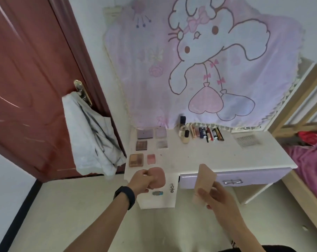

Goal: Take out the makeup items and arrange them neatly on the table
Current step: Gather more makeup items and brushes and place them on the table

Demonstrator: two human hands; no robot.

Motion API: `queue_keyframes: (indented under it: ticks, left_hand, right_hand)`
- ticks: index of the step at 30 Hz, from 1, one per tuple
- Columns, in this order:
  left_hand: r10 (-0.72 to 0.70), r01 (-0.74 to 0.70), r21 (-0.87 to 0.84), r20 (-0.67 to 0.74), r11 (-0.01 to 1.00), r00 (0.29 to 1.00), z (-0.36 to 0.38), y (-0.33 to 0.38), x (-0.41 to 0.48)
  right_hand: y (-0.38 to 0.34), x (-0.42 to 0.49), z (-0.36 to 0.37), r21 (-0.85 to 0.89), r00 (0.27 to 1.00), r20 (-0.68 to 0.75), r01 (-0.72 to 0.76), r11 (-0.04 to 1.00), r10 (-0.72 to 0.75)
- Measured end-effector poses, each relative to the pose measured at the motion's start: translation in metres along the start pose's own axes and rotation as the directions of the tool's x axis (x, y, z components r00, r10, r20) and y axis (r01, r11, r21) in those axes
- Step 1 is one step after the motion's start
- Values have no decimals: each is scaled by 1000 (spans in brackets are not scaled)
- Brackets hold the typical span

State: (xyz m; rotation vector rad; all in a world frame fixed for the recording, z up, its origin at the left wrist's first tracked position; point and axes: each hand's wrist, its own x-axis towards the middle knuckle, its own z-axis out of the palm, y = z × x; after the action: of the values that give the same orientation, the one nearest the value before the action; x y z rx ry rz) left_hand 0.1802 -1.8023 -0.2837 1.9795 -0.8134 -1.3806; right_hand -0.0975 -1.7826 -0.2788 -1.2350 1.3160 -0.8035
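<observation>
Makeup boxes (145, 148) and tubes (206, 133) are lying in rows on the bench (226, 157). The left hand (141, 181) is squeezing a pink puff (159, 175) in its grip right at the front edge, so the puff could be falling to the floor (81, 206). The right hand (217, 199) is holding a tan pad (205, 180) up, pinching it.

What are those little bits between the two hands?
Head view: between the left hand, gripping a pink puff, and the right hand, holding a beige flat piece, a white surface shows a small silvery metal piece and a small blue-grey object.
</observation>
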Motion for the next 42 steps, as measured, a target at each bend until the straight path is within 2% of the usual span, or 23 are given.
queue_keyframes:
  ticks: [6,12,16,23,26,29,36,39,42]
  left_hand:
    - [-18,19,149,-9,989,1000,21,26,91]
    - [-107,93,257,41,962,993,36,35,183]
    - [-113,88,344,53,935,992,41,42,236]
    - [-127,77,486,71,870,989,49,35,281]
    - [-78,20,645,62,764,995,52,36,287]
    - [-37,-8,777,40,629,998,56,36,285]
    - [49,-179,946,172,269,984,66,30,288]
    - [82,-174,964,160,200,984,69,25,290]
    - [100,-165,967,148,193,984,70,24,291]
  right_hand:
    - [-8,82,-2,24,997,-24,-73,997,73]
    - [2,163,-1,-27,981,-92,-174,984,171]
    - [18,212,-2,-98,964,-171,-222,970,203]
    - [43,295,2,-277,951,-210,-280,919,226]
    - [54,335,8,-323,957,-185,-274,906,224]
    - [63,365,16,-361,979,-77,-204,910,189]
    - [86,394,11,-474,988,112,-45,879,111]
    - [93,399,8,-511,981,163,-6,860,104]
    - [96,404,12,-514,982,174,23,858,78]
